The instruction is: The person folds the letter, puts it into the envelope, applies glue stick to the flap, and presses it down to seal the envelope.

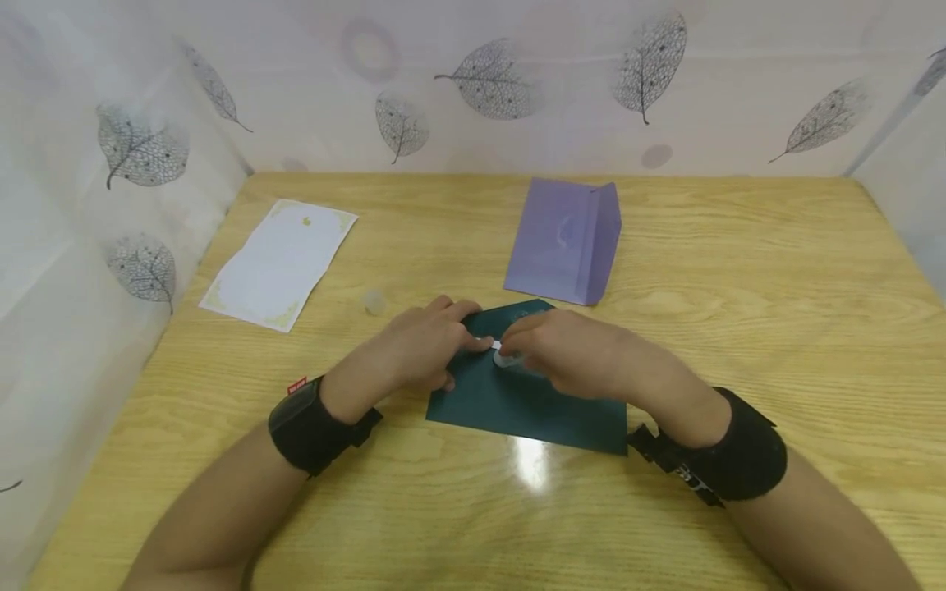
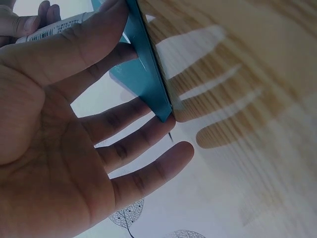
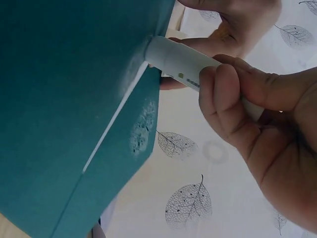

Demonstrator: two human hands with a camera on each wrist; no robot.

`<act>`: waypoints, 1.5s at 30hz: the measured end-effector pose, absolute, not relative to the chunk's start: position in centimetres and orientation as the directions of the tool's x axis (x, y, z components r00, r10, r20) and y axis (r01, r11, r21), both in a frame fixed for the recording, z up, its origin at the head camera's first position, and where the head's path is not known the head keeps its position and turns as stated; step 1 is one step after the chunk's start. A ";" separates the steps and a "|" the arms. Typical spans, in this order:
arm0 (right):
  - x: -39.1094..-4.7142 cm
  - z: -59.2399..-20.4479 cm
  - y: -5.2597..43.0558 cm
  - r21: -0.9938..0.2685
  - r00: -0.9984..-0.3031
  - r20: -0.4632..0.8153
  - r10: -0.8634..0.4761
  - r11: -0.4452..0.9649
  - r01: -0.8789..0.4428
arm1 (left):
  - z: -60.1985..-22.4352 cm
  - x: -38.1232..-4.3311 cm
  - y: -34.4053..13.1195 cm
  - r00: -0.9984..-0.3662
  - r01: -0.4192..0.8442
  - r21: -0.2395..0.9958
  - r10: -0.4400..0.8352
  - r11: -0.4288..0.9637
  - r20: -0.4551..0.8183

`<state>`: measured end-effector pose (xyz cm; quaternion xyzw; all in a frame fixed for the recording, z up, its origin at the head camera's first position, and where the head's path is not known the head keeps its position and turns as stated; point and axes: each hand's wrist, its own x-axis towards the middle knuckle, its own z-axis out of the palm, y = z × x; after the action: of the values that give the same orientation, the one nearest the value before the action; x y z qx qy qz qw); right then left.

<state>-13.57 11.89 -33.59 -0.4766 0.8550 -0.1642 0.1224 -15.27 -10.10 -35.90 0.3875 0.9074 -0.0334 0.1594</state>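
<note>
A dark green envelope [image 1: 539, 410] lies on the table with its flap at the far side; whitish smears mark the flap [image 3: 143, 129], and a white strip shows along the fold. My right hand [image 1: 572, 353] grips a white glue stick [image 3: 181, 62] between thumb and curled fingers, its end touching the envelope by the fold. At the envelope's left end, my left hand [image 1: 421, 341] presses with the thumb on top. Its other fingers [image 2: 138, 119] stretch out fairly straight along the edge, touching it. Part of the glue stick is hidden by my right fingers.
Beyond the green envelope lies a purple envelope [image 1: 554, 238] with its flap raised to the right. A white sheet with gold corners [image 1: 281, 267] is at the far left. Near my left hand sits a small translucent round piece [image 1: 373, 301]. Leaf-patterned curtains [image 1: 488, 90] border the table.
</note>
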 end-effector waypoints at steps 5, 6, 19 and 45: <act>-13.1 -32.3 12.3 -0.343 -0.573 -0.189 -0.797 0.601 -0.722 | -35.9 -15.4 -10.1 -0.648 0.722 0.057 0.702 0.690 -0.297; -13.0 -32.1 12.5 -0.333 -0.583 -0.211 -0.785 0.618 -0.712 | -35.9 -15.4 -10.1 -0.646 0.723 0.058 0.704 0.688 -0.293; -12.9 -31.0 13.3 -0.317 -0.633 -0.246 -0.734 0.678 -0.663 | -35.8 -15.3 -10.3 -0.644 0.724 0.051 0.699 0.688 -0.311; -13.0 -29.8 14.1 -0.236 -0.482 0.609 -0.630 0.437 -0.868 | -34.9 -15.2 -10.6 -0.569 0.809 0.047 0.799 0.587 -0.194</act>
<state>-12.97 14.14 -29.83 -0.4579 0.8180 -0.2685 -0.2217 -15.19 -10.62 -34.86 0.4541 0.8853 -0.0233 0.0976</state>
